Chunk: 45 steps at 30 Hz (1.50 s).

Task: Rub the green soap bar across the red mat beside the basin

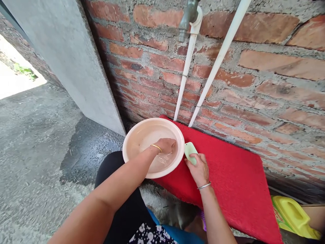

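A pale pink basin (127,161) with clear water in it stands at the left end of a red cloth-covered surface (236,179). My left hand (166,145), with a gold bangle at the wrist, reaches into the basin near its right inner wall. Its fingers are curled, and whatever they may hold is hidden. Just right of the basin's rim, my right hand (199,167) grips a pale green flat object with rounded corners (190,149). The thumb and fingers close around its lower end, and a small dark hole shows near its top. A silver bangle circles that wrist.
Behind the red surface rises a brick wall (165,64) with two white pipes (186,64) and a tap (188,20). A grey slab (63,51) leans at left above wet concrete floor (86,149). A yellow jug (291,211) stands at lower right.
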### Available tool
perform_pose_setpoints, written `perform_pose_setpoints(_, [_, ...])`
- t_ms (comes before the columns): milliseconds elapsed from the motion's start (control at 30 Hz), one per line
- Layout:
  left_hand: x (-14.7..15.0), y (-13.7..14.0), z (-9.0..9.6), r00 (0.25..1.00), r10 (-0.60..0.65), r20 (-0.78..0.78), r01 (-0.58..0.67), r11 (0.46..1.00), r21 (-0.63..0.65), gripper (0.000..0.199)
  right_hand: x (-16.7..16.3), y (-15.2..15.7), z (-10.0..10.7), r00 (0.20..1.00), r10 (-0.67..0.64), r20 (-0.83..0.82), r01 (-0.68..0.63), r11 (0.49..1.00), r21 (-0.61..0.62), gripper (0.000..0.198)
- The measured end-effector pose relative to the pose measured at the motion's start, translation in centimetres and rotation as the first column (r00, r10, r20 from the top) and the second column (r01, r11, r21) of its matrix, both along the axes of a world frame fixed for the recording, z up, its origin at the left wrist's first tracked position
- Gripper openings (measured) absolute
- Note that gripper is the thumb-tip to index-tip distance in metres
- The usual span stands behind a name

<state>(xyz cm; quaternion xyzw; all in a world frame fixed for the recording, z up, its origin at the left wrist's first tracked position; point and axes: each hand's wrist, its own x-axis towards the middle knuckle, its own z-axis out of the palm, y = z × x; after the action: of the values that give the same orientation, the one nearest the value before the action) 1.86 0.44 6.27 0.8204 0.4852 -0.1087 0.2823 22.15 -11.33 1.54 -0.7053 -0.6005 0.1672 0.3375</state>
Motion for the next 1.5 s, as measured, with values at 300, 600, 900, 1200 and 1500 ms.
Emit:
perform_pose_setpoints(300, [0.1,-0.1,0.4,1.0,0.002,0.003,-0.002,1.0,-0.023,0.027,12.2,-4.8,0.4,0.852,-0.512,0.112,0.522,0.846,-0.106,0.066])
perform_pose_setpoints(600, [0.0,-0.5,1.2,1.0,0.031,0.005,-0.031,0.999,-0.028,0.024,8.7,-4.2,1.2,0.882,-0.472,0.009,0.472,0.882,0.003,0.061])
perform_pose_setpoints(900, [0.0,0.0,0.0,1.0,0.029,0.003,-0.029,0.999,-0.021,0.028,1.5,-0.1,0.3,0.998,-0.019,0.054,0.02,1.0,-0.023,0.041])
perform_pose_setpoints(1200, [0.0,-0.2,0.2,1.0,0.019,0.017,-0.019,1.0,-0.024,0.026,14.3,-5.4,0.4,0.775,-0.607,0.179,0.628,0.771,-0.103,0.061])
perform_pose_setpoints(1500, [-0.5,-0.3,-0.8,0.999,0.027,0.042,-0.028,0.999,0.025,0.024,0.5,1.4,1.2,0.974,-0.114,0.195,0.104,0.993,0.059,0.029])
